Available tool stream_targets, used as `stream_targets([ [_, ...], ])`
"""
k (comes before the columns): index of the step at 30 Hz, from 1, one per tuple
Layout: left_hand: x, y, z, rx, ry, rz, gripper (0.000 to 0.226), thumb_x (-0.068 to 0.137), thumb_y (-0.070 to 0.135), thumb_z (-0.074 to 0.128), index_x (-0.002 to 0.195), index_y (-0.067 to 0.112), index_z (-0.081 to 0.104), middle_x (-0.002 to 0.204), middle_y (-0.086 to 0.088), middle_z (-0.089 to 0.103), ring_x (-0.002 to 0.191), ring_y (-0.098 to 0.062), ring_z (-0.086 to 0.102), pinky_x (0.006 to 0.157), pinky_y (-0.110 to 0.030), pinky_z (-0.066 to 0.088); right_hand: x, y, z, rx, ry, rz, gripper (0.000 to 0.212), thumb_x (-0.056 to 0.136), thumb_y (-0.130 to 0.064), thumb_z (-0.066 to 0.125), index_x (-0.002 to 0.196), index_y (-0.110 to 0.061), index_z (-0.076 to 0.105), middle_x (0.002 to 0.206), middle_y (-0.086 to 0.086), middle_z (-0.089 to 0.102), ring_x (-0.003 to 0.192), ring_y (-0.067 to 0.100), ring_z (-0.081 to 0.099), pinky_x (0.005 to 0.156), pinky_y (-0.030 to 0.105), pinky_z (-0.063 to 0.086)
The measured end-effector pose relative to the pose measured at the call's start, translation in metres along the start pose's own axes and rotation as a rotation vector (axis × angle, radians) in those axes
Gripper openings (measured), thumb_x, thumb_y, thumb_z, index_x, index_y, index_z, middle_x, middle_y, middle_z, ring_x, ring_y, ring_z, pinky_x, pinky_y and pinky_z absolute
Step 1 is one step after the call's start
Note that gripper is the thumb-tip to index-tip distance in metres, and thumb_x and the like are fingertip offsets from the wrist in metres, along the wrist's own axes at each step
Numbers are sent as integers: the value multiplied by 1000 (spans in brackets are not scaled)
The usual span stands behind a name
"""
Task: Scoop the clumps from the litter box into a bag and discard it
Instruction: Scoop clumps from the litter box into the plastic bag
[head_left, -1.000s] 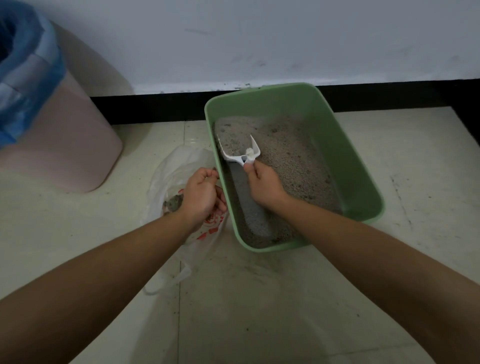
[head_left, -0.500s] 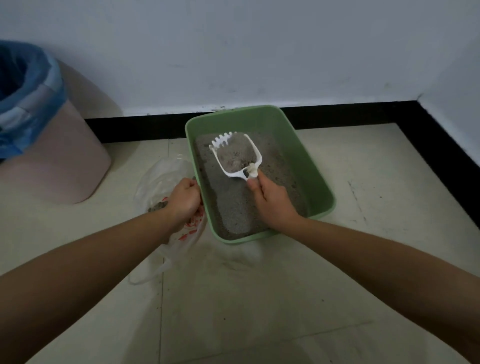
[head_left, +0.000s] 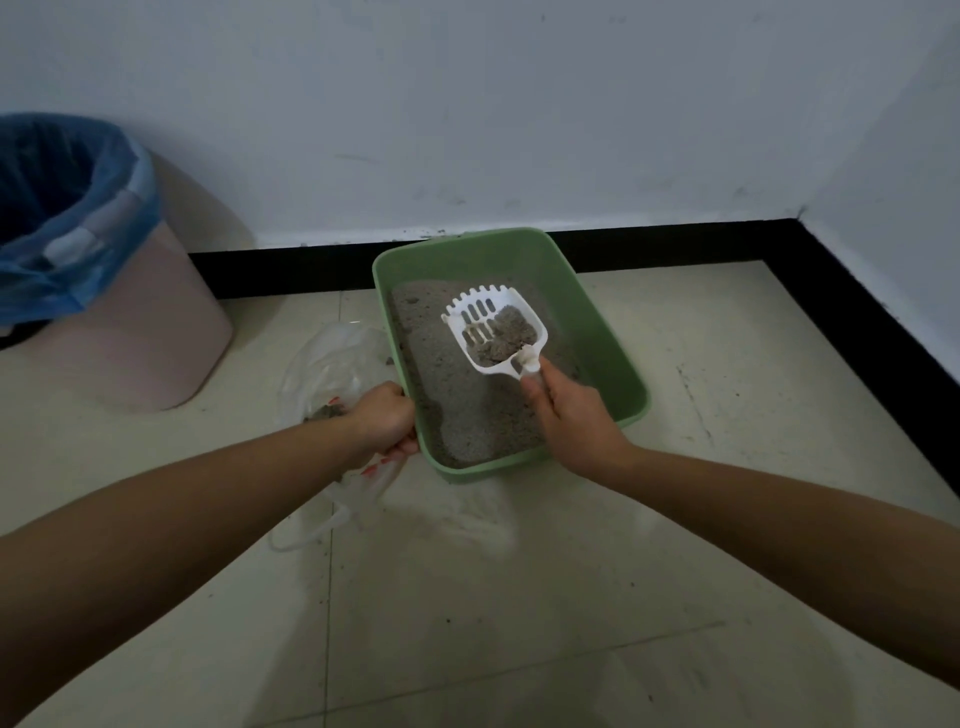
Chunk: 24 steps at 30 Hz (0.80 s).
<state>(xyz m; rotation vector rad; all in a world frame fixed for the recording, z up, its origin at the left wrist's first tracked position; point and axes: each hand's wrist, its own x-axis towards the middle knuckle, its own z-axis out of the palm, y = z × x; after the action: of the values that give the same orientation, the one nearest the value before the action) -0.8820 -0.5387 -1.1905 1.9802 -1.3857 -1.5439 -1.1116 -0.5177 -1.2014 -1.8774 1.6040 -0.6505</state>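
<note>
Scoop (head_left: 498, 304) drawn rightward over box (head_left: 613, 353), clumps (head_left: 501, 343) aboard — right hand (head_left: 571, 426) fingers round handle (head_left: 530, 361), left hand (head_left: 382, 421) gripping bag (head_left: 332, 358), fingertips hidden.

Both bare forearms extend forward toward the litter box (head_left: 613, 332), the left from the lower left and the right from the lower right. Left hand (head_left: 382, 421): knuckles up, fingers curled, gripping the bag (head_left: 332, 358) just outside the box's near left corner. Right hand (head_left: 569, 415): over the box's near right part, gripping the handle of the scoop (head_left: 496, 332), thumb pointing along it.
</note>
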Motion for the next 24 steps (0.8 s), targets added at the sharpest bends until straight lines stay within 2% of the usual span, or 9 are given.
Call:
stream_targets([
  [4, -5, -2, -1, 23, -26, -8, 35, 98, 9, 34, 102, -7, 65, 79, -17, 65, 56, -20, 57, 56, -29, 50, -5, 1, 1, -74, -55, 11, 39, 105, -38, 35, 140, -24, 46, 73, -7, 54, 65, 15, 53, 66, 28, 38],
  [6, -3, -3, -2, 43, -34, -12, 35, 98, 10, 33, 104, -5, 65, 79, -16, 65, 56, -18, 58, 57, -28, 51, -9, 6, 1, -99, -38, 27, 39, 105, -39, 34, 139, -23, 46, 73, -3, 56, 66, 18, 54, 65, 29, 38],
  [8, -2, -5, -1, 61, -35, -8, 35, 99, 11, 33, 105, -5, 64, 79, -14, 65, 55, -16, 59, 55, -27, 51, -17, 14, 2, -173, -71, 46, 38, 106, -39, 31, 135, -21, 47, 71, -1, 56, 64, 21, 56, 61, 32, 41],
  [10, -1, -6, 0, 69, -37, -5, 34, 98, 9, 34, 104, -6, 64, 76, -13, 65, 52, -15, 58, 52, -25, 50, -32, 24, 6, -263, -143, 59, 37, 106, -39, 29, 133, -21, 46, 66, -6, 50, 60, 18, 52, 60, 31, 37],
  [12, 2, -6, 1, 69, -33, -4, 34, 96, 7, 34, 104, -6, 65, 75, -13, 64, 51, -15, 58, 51, -25, 49, -47, 30, 10, -284, -140, 67, 39, 106, -40, 28, 136, -22, 44, 63, -8, 46, 60, 18, 50, 60, 32, 35],
  [16, 7, -8, 3, 78, -19, -3, 36, 95, 6, 32, 98, -7, 66, 74, -16, 66, 49, -15, 59, 51, -27, 51, -58, 35, 15, -310, -139, 109, 52, 104, -47, 23, 149, -23, 32, 72, -1, 53, 69, 27, 57, 67, 37, 46],
  [18, 11, -10, 3, 84, -14, -3, 37, 94, 7, 32, 95, -7, 66, 73, -17, 66, 47, -16, 59, 51, -28, 51, -60, 35, 17, -272, -122, 115, 54, 104, -48, 23, 151, -24, 28, 73, -2, 53, 71, 28, 58, 66, 36, 45],
  [22, 15, -15, 0, 101, -18, -13, 37, 86, 13, 35, 91, -6, 67, 72, -19, 69, 55, -24, 60, 64, -41, 49, -59, 33, 20, -281, -129, 112, 54, 104, -48, 23, 152, -24, 25, 69, -2, 52, 64, 25, 53, 63, 36, 43],
  [24, 14, -14, 1, 107, -15, -9, 34, 89, 9, 35, 89, -4, 66, 72, -19, 68, 51, -22, 59, 62, -39, 50, -61, 32, 22, -261, -119, 122, 54, 104, -48, 24, 153, -25, 24, 70, -1, 54, 67, 28, 56, 64, 37, 44],
])
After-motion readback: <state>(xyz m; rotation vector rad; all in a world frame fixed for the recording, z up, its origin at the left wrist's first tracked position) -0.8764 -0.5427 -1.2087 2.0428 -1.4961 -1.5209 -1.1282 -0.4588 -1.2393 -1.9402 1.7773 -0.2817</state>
